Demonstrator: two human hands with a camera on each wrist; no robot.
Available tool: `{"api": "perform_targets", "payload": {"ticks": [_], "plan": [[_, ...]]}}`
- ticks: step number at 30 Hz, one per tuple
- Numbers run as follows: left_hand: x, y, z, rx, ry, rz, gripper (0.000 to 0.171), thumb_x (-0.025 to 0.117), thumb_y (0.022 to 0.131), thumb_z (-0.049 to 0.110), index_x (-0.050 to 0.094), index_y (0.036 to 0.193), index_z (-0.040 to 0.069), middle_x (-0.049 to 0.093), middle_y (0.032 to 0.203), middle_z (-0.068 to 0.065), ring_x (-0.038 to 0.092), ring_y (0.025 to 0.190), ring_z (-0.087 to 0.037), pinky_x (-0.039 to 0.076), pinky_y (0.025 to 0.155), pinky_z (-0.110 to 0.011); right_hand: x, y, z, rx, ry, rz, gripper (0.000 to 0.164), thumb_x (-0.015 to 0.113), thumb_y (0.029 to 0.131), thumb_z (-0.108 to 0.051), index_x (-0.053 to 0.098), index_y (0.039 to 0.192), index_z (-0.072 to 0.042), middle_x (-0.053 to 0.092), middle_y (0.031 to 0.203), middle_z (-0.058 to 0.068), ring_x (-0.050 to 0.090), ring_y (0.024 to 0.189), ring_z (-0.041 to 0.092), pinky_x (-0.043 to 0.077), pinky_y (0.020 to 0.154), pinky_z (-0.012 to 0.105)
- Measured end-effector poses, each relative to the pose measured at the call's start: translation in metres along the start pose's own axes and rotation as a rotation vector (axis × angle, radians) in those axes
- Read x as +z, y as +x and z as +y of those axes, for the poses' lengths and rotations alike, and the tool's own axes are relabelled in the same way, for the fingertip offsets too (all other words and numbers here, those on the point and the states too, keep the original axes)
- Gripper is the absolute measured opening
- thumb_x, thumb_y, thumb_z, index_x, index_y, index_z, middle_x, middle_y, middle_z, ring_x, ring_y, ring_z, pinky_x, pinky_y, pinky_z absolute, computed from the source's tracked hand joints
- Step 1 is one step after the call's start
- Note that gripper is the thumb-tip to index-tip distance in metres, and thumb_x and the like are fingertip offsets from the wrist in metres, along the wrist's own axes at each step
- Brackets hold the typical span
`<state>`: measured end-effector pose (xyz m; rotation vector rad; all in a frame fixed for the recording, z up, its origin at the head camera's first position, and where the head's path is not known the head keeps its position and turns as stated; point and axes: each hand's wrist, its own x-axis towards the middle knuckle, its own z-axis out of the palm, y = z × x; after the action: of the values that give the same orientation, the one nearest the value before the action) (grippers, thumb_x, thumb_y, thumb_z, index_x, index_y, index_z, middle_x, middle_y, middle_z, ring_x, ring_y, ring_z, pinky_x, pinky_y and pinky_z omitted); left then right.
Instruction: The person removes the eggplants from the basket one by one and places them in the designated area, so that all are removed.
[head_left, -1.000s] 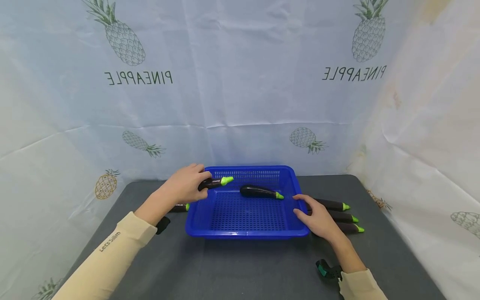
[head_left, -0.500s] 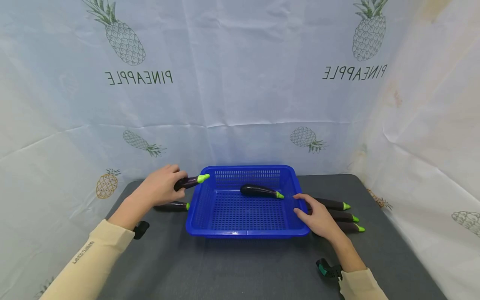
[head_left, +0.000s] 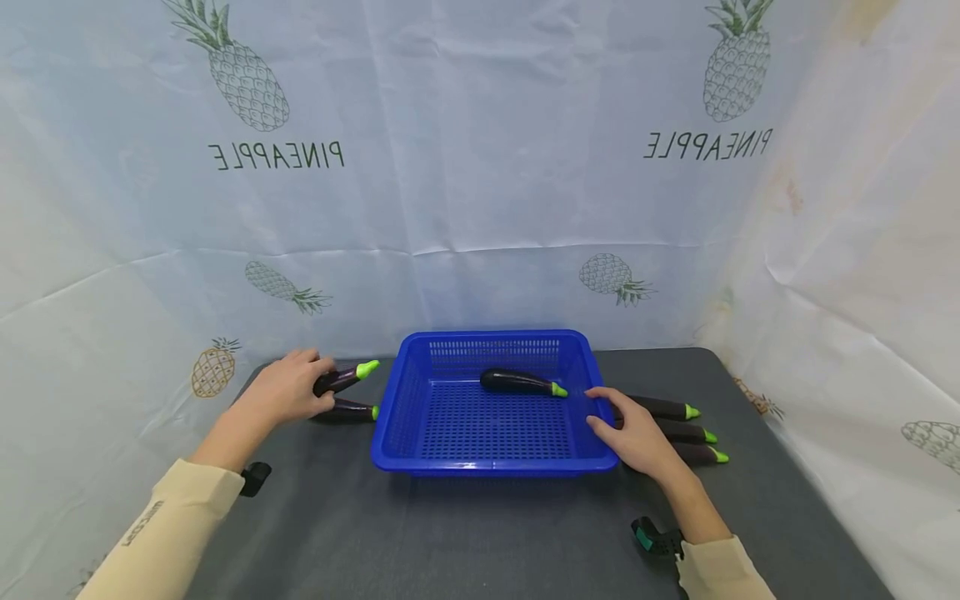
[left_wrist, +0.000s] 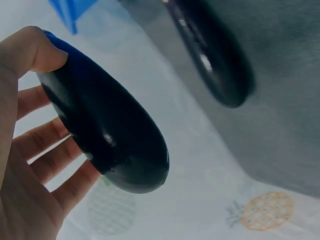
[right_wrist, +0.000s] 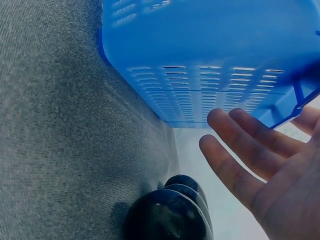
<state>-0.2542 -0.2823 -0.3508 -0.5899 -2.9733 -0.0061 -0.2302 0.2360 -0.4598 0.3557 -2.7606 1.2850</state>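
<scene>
My left hand (head_left: 288, 390) holds a dark purple eggplant (head_left: 335, 381) with a bright green stem end, left of a blue plastic basket (head_left: 495, 467). In the left wrist view the thumb presses one side of this eggplant (left_wrist: 107, 120) and the fingers lie along the other. Just below it in the head view, a second eggplant (head_left: 352, 412) lies on the table, partly covered by the hand. Inside the basket lies one eggplant (head_left: 517, 382). My right hand (head_left: 636, 433) rests at the basket's right rim, its fingers loosely extended beside the outer wall in the right wrist view.
Right of the basket, three eggplants (head_left: 699, 455) lie side by side on the dark grey table (head_left: 480, 542), partly hidden by the right hand. A white cloth (head_left: 480, 208) with pineapple prints hangs behind the table and along both sides.
My left hand has carried its eggplant leftward from over the basket's left side and then lowered it near the eggplant on the table. The right hand and basket have stayed in place.
</scene>
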Motion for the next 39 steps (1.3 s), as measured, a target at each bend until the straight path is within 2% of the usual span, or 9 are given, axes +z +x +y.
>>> {"api": "perform_targets", "payload": {"ticks": [8,21,26,31,39], "plan": [[0.026,-0.010,-0.009,-0.071,-0.049,-0.038,0.035,0.074,0.084,0.022,0.069,0.115,0.005,0.058,0.097,-0.009,0.055,0.084,-0.028,0.049,0.065,-0.049,-0.001,0.000,-0.001,0.004,0.008,-0.005,0.046,0.066,0.099,-0.022,0.053,0.141,-0.009,0.054,0.141,0.024,0.065,0.104,0.032,0.059,0.082,0.048],[0.071,-0.015,-0.011,-0.041,-0.041,-0.127,0.036,0.077,0.084,0.021,0.068,0.116,0.007,0.060,0.099,-0.009,0.055,0.083,-0.026,0.050,0.068,-0.047,0.000,-0.001,-0.001,0.012,0.017,-0.008,0.046,0.066,0.100,-0.021,0.053,0.142,-0.009,0.053,0.142,0.025,0.066,0.105,0.033,0.059,0.082,0.048],[0.079,-0.015,-0.008,-0.023,-0.010,-0.136,0.036,0.078,0.084,0.020,0.068,0.116,0.008,0.063,0.104,-0.012,0.059,0.089,-0.029,0.052,0.072,-0.050,0.000,0.000,-0.001,0.012,0.018,-0.009,0.046,0.066,0.100,-0.022,0.053,0.142,-0.010,0.053,0.142,0.025,0.066,0.104,0.033,0.059,0.082,0.048],[0.080,-0.012,-0.005,0.000,0.019,-0.144,0.034,0.079,0.084,0.020,0.067,0.113,0.009,0.063,0.102,-0.013,0.062,0.093,-0.033,0.054,0.074,-0.052,0.000,0.001,-0.001,0.010,0.012,-0.003,0.045,0.066,0.099,-0.022,0.053,0.141,-0.010,0.054,0.142,0.024,0.065,0.104,0.032,0.059,0.083,0.049],[0.090,-0.009,-0.003,0.008,0.061,-0.168,0.036,0.080,0.085,0.020,0.068,0.116,0.007,0.064,0.105,-0.015,0.061,0.100,-0.038,0.054,0.080,-0.055,0.000,0.001,-0.001,0.013,0.016,-0.008,0.045,0.066,0.099,-0.022,0.053,0.141,-0.010,0.054,0.142,0.025,0.065,0.103,0.032,0.059,0.083,0.048]]}}
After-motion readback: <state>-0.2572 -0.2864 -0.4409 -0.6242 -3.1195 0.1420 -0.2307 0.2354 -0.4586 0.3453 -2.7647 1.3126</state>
